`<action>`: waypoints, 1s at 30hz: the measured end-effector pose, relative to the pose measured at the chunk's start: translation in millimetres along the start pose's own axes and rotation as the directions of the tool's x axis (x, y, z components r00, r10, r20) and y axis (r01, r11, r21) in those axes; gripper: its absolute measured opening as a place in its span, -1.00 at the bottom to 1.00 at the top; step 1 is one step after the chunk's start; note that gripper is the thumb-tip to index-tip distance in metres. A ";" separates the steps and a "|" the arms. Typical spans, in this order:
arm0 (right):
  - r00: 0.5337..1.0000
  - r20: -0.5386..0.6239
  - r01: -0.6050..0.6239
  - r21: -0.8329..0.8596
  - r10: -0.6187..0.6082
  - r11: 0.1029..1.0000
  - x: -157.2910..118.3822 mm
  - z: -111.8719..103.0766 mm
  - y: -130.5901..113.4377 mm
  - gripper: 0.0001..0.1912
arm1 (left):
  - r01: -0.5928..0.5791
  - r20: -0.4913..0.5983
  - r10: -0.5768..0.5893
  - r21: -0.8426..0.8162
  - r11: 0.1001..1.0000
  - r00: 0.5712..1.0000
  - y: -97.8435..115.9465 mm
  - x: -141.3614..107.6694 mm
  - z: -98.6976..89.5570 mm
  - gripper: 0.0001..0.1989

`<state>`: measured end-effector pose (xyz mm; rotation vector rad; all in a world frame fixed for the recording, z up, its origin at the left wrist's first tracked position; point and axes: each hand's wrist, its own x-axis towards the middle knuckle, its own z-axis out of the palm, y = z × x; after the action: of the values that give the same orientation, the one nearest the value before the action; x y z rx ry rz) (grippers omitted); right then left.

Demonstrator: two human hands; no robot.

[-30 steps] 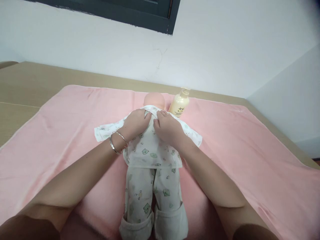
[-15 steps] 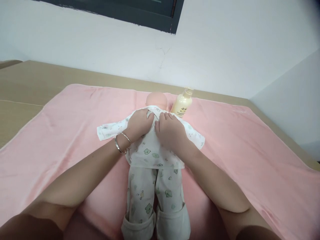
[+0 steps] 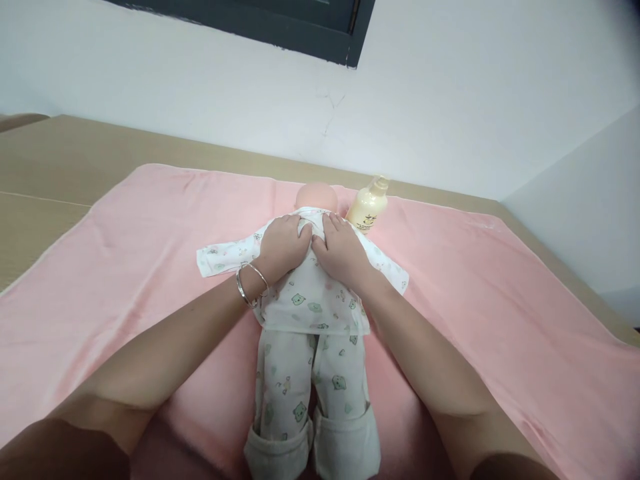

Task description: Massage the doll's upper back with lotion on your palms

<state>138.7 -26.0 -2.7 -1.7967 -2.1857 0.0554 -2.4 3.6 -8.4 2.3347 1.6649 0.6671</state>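
Observation:
A baby doll [image 3: 317, 196] lies stretched out with its bald head at the far end; its face does not show. It wears a white long-sleeved top [image 3: 320, 310] with green animal prints and matching trousers [image 3: 287, 387] with turned-up cuffs. My left hand [image 3: 286, 243], with bangles on the wrist, lies flat on the top's upper left part, thumb pointing inward. Beside it, my right hand [image 3: 345, 250] rests flat on the upper right part, fingers extended toward the collar. The two thumbs nearly meet over the middle. Neither hand holds anything.
A pale yellow pump bottle [image 3: 369, 205] leans or lies just right of the doll's head. Under everything spreads a pink cloth [image 3: 475, 320] on a wooden table [image 3: 125, 143]. Behind stands a white wall [image 3: 425, 100] with a dark window frame [image 3: 300, 40].
The fingers of my right hand have straightened and slid slightly toward the collar. My left hand stays on nearly the same spot, flatter now. The doll and bottle keep their places.

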 end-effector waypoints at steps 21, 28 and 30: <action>1.000 -0.011 -0.009 0.024 0.010 1.000 -0.8 1.7 -0.3 -0.34 | -0.060 -0.056 0.063 0.050 0.997 0.996 -4.7 1.1 4.4 -0.69; 1.000 0.006 -0.010 0.030 0.010 0.999 0.9 0.0 -0.3 -0.34 | -0.112 -0.075 0.123 0.147 0.983 0.990 -5.6 0.0 7.3 -0.66; 0.999 0.032 -0.014 0.047 0.013 0.999 3.2 -1.6 3.5 -0.33 | -0.116 -0.090 0.137 0.204 0.972 0.987 1.8 -7.6 4.9 -0.64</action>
<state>141.9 -22.4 -1.3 -1.7963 -2.1750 0.1385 -0.5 -3.7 -13.8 2.6058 1.7085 0.6850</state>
